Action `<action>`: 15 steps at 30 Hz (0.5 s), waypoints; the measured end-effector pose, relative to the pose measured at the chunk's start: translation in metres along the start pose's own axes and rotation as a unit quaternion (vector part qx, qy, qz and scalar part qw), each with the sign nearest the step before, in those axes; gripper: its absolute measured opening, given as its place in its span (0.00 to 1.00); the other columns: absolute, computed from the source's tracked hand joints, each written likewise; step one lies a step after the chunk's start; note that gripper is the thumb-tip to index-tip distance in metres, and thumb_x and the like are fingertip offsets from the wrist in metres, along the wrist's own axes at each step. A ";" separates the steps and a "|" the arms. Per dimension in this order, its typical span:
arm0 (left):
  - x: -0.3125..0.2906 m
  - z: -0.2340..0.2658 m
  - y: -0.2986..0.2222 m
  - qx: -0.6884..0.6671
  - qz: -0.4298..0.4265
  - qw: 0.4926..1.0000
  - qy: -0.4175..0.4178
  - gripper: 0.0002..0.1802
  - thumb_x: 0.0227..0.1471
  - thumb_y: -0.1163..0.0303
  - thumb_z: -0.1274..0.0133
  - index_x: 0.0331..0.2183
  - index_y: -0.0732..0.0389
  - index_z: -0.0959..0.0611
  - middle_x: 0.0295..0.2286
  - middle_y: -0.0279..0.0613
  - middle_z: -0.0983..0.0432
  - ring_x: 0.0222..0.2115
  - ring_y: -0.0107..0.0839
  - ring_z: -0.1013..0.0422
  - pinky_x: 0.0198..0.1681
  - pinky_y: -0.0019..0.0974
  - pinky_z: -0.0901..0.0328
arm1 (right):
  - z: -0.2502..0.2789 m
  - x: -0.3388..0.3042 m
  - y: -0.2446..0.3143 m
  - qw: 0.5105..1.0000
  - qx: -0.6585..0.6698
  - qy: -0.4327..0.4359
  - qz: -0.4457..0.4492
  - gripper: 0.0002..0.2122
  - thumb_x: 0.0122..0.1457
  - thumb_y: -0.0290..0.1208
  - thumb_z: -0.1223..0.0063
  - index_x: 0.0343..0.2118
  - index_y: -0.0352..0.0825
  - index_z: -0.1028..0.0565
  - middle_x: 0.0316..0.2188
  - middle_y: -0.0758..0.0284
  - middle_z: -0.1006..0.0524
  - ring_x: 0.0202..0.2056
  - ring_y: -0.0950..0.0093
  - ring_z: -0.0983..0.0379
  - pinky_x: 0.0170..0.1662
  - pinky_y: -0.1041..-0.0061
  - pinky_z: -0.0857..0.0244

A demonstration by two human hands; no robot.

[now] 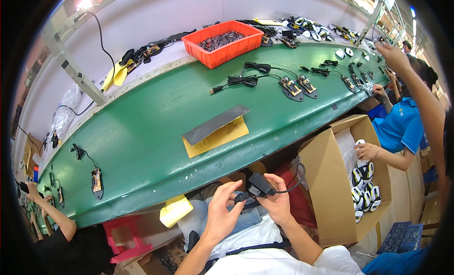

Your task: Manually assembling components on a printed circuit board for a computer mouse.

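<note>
In front of my body, below the belt's near edge, I hold a black box-shaped device with a dark cable curving off to the right. My right hand is closed round its cable end. With thumb and fingers bent, my left hand pinches a small black piece at the device's left side. Whether that piece is joined to the device I cannot tell. Nearest on the belt lies a folded yellow sheet with a dark grey cover.
A green conveyor belt carries mouse bases with circuit boards and coiled cables. Behind stands a red bin of small dark parts. At right, a co-worker's hand reaches into a cardboard box of white-and-black mice.
</note>
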State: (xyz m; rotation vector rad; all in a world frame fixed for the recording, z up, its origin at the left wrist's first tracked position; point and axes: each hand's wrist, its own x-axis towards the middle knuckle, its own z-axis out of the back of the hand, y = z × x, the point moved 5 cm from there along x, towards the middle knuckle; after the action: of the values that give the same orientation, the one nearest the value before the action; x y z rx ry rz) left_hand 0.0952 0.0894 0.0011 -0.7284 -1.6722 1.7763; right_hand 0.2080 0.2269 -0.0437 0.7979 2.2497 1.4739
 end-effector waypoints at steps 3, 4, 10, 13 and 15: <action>-0.001 -0.014 0.009 0.080 -0.013 0.996 0.028 0.18 0.54 0.82 0.43 0.48 0.68 0.19 0.39 0.47 0.22 0.37 0.29 0.23 0.38 0.31 0.26 | 0.008 -0.003 -0.019 0.999 0.019 -0.036 0.021 0.27 0.52 0.08 0.42 0.54 0.34 0.36 0.50 0.62 0.26 0.50 0.75 0.26 0.51 0.74 0.29; 0.001 -0.016 0.007 0.112 -0.043 0.993 -0.001 0.16 0.54 0.81 0.42 0.46 0.68 0.19 0.37 0.46 0.22 0.35 0.29 0.23 0.36 0.31 0.27 | 0.011 -0.004 -0.028 0.998 0.006 -0.068 0.018 0.25 0.53 0.09 0.41 0.52 0.34 0.36 0.47 0.64 0.25 0.48 0.75 0.25 0.51 0.75 0.29; 0.018 -0.020 0.014 0.117 -0.009 0.991 -0.064 0.14 0.54 0.75 0.41 0.43 0.67 0.19 0.35 0.51 0.22 0.31 0.42 0.24 0.37 0.38 0.30 | -0.003 -0.035 -0.017 0.940 -0.290 -0.147 0.108 0.07 0.54 0.17 0.36 0.31 0.32 0.25 0.33 0.66 0.24 0.36 0.77 0.27 0.40 0.77 0.31; 0.016 -0.021 0.018 0.121 0.019 0.991 -0.051 0.14 0.54 0.75 0.41 0.43 0.67 0.19 0.35 0.50 0.23 0.29 0.40 0.25 0.35 0.38 0.30 | -0.044 -0.032 0.024 0.854 -0.428 -0.016 0.295 0.08 0.56 0.15 0.42 0.39 0.29 0.23 0.37 0.59 0.22 0.40 0.65 0.23 0.44 0.70 0.28; 0.014 -0.018 0.025 0.075 0.055 0.993 -0.067 0.14 0.54 0.77 0.42 0.44 0.66 0.19 0.37 0.50 0.23 0.28 0.39 0.24 0.35 0.38 0.29 | -0.038 -0.028 0.012 0.908 -0.362 -0.043 0.205 0.09 0.58 0.14 0.45 0.41 0.28 0.25 0.38 0.58 0.22 0.41 0.63 0.22 0.44 0.69 0.28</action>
State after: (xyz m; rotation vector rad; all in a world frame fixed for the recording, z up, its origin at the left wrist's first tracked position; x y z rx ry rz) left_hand 0.0975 0.1111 -0.0251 -0.6575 -1.5882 2.0430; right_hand 0.2125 0.1856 -0.0177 1.0682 1.3164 2.1999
